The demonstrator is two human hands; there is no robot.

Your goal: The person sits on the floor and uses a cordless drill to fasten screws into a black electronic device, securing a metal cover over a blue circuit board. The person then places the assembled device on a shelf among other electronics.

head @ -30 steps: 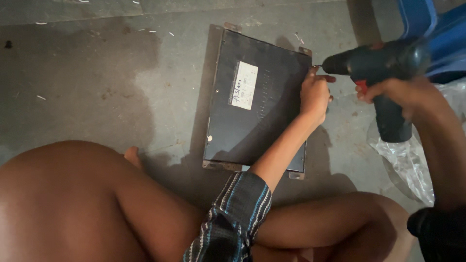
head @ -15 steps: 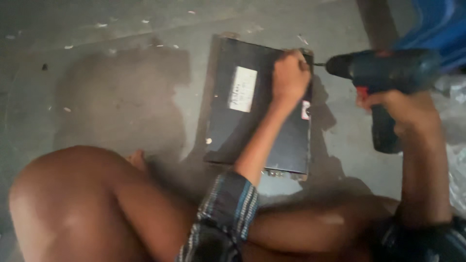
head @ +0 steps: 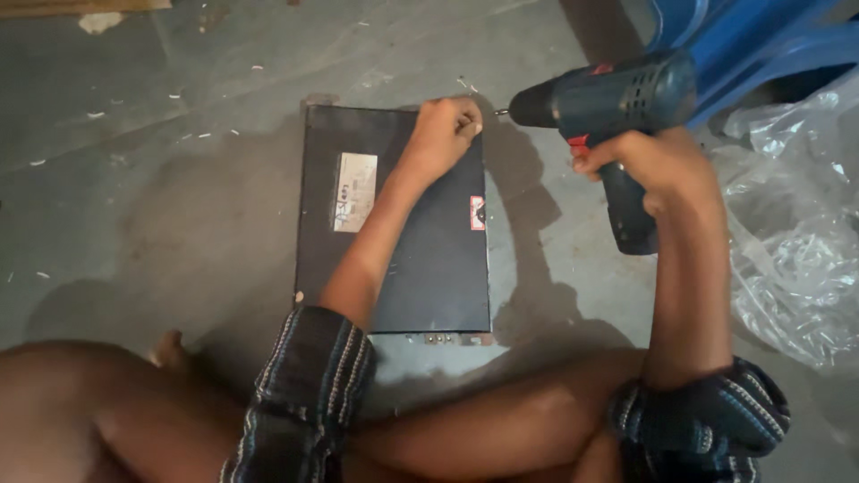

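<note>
A flat black metal box (head: 429, 268) with a pale label lies on the concrete floor in front of my crossed legs. My left hand (head: 445, 132) rests closed at the box's far right corner, fingers pinched there; what they pinch is too small to see. My right hand (head: 658, 165) grips the handle of a dark blue cordless drill (head: 617, 103), held sideways. The drill's bit points left and its tip sits just beside my left hand's knuckles at that corner.
A blue plastic chair or stool (head: 743, 45) stands at the upper right. Crumpled clear plastic sheeting (head: 792, 224) lies on the floor to the right. Small scraps are scattered over the grey floor (head: 134, 179) to the left.
My left hand slid from the box's right edge up to its far right corner. The drill moved with it, its tip staying close to the hand.
</note>
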